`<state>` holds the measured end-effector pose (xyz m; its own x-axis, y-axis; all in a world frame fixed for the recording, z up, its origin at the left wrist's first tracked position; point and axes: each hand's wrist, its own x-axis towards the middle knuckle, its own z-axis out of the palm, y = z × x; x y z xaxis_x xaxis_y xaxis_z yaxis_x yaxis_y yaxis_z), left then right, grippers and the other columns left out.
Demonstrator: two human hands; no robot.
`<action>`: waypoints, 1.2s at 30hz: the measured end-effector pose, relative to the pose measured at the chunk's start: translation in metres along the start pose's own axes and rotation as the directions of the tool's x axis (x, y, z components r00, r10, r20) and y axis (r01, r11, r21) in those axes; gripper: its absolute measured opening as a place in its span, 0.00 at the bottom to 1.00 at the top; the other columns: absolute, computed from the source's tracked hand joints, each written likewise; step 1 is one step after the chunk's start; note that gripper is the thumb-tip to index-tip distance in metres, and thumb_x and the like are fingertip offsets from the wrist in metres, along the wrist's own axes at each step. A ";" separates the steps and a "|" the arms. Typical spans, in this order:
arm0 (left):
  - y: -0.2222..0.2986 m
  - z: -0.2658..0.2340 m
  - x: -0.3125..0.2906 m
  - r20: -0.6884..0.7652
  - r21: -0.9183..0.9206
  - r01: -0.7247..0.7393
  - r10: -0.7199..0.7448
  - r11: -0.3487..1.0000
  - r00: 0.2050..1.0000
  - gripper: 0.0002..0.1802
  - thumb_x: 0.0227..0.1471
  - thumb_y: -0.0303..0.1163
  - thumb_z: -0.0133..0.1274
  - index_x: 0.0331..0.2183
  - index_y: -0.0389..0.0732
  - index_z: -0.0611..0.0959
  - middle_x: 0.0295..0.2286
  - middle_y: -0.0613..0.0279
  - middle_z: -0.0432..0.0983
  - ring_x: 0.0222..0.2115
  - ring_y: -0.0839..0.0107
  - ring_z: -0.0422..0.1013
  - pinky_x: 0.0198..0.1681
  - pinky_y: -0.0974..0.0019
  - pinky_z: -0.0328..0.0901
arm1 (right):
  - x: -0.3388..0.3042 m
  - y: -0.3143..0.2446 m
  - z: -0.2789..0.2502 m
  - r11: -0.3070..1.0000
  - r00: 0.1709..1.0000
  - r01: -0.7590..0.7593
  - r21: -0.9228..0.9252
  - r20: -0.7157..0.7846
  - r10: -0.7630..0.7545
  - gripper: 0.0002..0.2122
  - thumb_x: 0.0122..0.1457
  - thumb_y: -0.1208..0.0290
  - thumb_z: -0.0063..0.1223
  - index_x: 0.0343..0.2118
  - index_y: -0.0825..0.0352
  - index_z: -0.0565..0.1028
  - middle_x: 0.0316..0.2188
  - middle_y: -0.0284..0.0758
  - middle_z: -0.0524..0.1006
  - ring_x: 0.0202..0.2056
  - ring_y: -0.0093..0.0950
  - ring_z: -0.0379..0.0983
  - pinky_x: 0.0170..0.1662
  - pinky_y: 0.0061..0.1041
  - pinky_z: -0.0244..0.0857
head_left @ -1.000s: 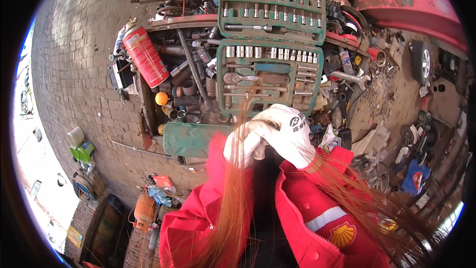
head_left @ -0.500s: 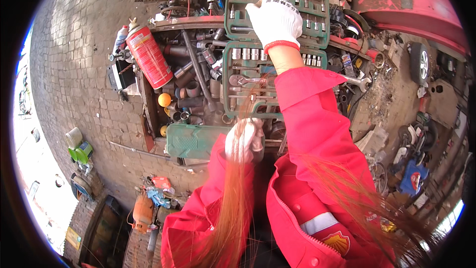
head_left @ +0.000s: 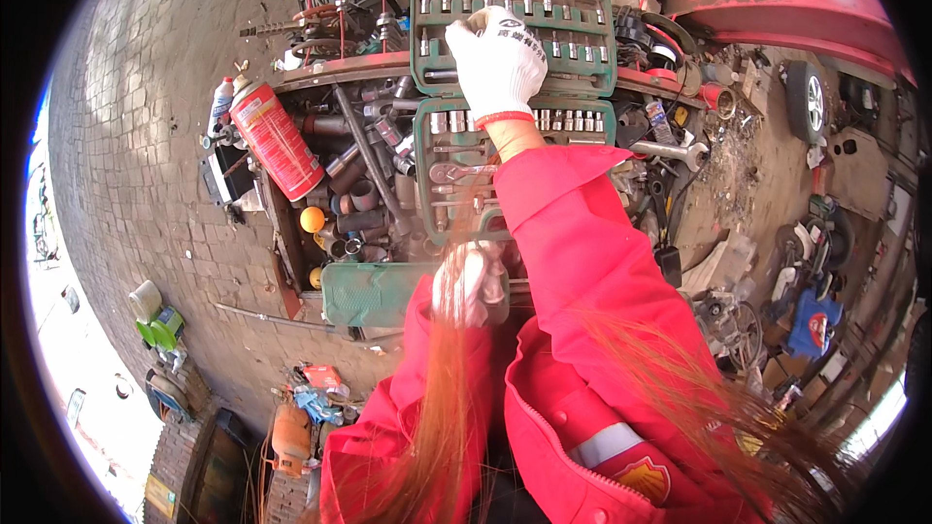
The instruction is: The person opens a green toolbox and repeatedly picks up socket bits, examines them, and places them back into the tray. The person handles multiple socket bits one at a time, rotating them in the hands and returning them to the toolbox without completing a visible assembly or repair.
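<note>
A green socket set case lies opened out, with rows of silver sockets, a ratchet and bits in its molded slots. Over its upper half is my right hand in a white knitted glove, fingers curled by the bit rows. Whatever those fingers may hold is hidden behind the hand. My left hand, also gloved, is closed below the case's near edge, beside a closed green case. Strands of hair hang across it, and I cannot make out what it holds.
Loose sockets and steel bars fill a toolbox under the case. A red spray can leans at its left, near a yellow ball. To the right lie a large wrench, a wheel and a red metal beam.
The whole view has shifted, so the case appears farther left and lower. My right hand has moved slightly left over the bit rows. My left hand stays near the case's near edge.
</note>
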<state>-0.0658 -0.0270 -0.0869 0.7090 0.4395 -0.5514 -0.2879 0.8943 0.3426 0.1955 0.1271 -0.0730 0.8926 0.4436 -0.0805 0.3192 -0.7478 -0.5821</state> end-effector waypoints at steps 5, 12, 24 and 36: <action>-0.003 0.003 0.003 0.018 -0.025 -0.072 0.072 0.997 0.997 0.20 0.57 0.31 0.55 0.43 0.23 0.72 0.32 0.55 0.74 0.20 0.75 0.71 0.22 0.77 0.64 | 0.003 0.000 -0.009 0.895 0.984 -0.121 0.430 -0.064 0.164 0.13 0.54 0.57 0.58 0.30 0.63 0.79 0.23 0.33 0.80 0.28 0.32 0.77 0.35 0.31 0.69; 0.010 0.026 0.001 -0.058 0.179 -0.060 0.071 0.982 0.996 0.17 0.60 0.34 0.53 0.39 0.26 0.73 0.26 0.61 0.72 0.18 0.80 0.66 0.19 0.78 0.60 | -0.039 0.000 -0.069 0.514 0.978 -0.206 0.833 0.187 0.091 0.11 0.59 0.64 0.58 0.34 0.68 0.76 0.28 0.27 0.77 0.29 0.17 0.71 0.34 0.19 0.66; 0.018 0.041 0.001 -0.298 0.282 0.134 -0.045 0.950 0.953 0.18 0.61 0.46 0.50 0.39 0.39 0.78 0.25 0.67 0.72 0.18 0.79 0.62 0.20 0.76 0.56 | -0.106 0.057 -0.117 -0.295 0.677 -0.728 0.619 0.716 -0.169 0.08 0.65 0.69 0.46 0.42 0.67 0.71 0.37 0.36 0.75 0.38 0.29 0.74 0.47 0.35 0.72; 0.020 0.031 0.002 -0.232 0.322 0.138 -0.063 0.936 0.971 0.20 0.60 0.48 0.51 0.38 0.38 0.76 0.26 0.65 0.73 0.20 0.78 0.65 0.22 0.74 0.60 | 0.008 0.087 -0.127 0.614 0.970 -0.215 0.760 0.239 0.044 0.15 0.64 0.62 0.50 0.48 0.66 0.76 0.24 0.23 0.70 0.21 0.13 0.62 0.24 0.13 0.60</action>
<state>-0.0505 -0.0110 -0.0579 0.5568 0.3895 -0.7337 0.0359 0.8711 0.4897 0.2704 0.0026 -0.0214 0.8038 0.5153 -0.2973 -0.2381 -0.1794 -0.9545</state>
